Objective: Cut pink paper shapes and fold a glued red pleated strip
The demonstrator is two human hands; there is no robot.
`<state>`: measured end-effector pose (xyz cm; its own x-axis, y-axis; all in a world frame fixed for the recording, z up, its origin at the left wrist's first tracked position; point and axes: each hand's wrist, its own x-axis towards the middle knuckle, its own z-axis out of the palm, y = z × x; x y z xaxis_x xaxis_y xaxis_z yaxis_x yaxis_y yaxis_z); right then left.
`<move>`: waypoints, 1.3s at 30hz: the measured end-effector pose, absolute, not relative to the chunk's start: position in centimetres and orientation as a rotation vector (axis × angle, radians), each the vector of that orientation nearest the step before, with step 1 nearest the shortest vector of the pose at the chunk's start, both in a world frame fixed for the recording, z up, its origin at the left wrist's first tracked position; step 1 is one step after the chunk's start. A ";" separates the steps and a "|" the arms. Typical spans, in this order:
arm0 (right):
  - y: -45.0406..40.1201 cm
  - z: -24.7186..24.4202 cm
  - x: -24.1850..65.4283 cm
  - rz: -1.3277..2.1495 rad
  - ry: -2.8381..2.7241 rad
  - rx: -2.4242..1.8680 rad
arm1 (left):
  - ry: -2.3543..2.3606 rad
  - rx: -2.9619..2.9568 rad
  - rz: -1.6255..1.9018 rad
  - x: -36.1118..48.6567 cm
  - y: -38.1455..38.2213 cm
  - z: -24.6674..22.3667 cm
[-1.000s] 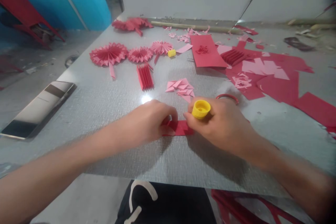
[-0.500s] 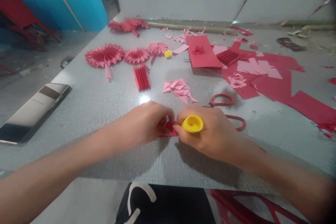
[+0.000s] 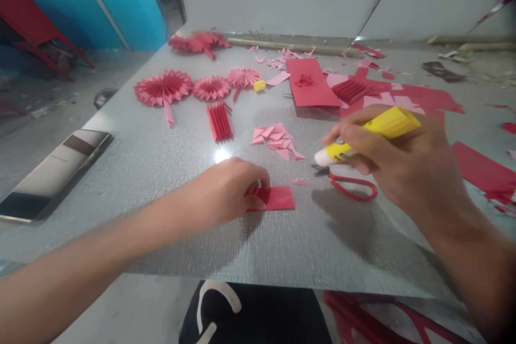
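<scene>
My left hand pinches the left end of a small red piece of paper lying on the table. Raised to the right, my right hand grips a yellow glue stick, its white tip bare and pointing left. Under that hand lie scissors with red handles, partly hidden. A tiny pink scrap rests just beyond the red paper. Farther off sits a pile of folded pink paper pieces, with a pleated red paper to its left.
Pleated paper fans stand at the back left, near a small yellow cap. A phone lies at the left edge. Red sheets and scraps cover the back right, and a stick runs along the wall.
My right hand has lifted away from the red paper to the right with the glue stick, uncovering the paper's right end. My left hand stays on the paper.
</scene>
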<state>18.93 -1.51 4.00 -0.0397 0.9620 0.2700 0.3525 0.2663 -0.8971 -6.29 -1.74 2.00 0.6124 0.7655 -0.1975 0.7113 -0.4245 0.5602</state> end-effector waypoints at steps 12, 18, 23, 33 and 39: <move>0.9 2.2 20.0 1.571 -1.138 -1.180 | 1.209 2.214 0.041 -5.7 -1.8 2.8; 1.1 1.4 19.9 1.305 -1.245 -1.135 | 1.220 2.206 0.014 -5.6 -1.9 3.1; 2.0 0.0 19.9 0.986 -1.394 -1.099 | 1.213 2.206 0.053 -5.7 -1.9 3.2; 2.7 -0.9 19.6 0.886 -1.491 -1.389 | 1.209 2.204 0.059 -5.7 -1.9 2.9; 1.0 1.2 20.9 0.312 -1.565 -1.575 | 1.210 2.213 0.039 -5.8 -2.0 2.9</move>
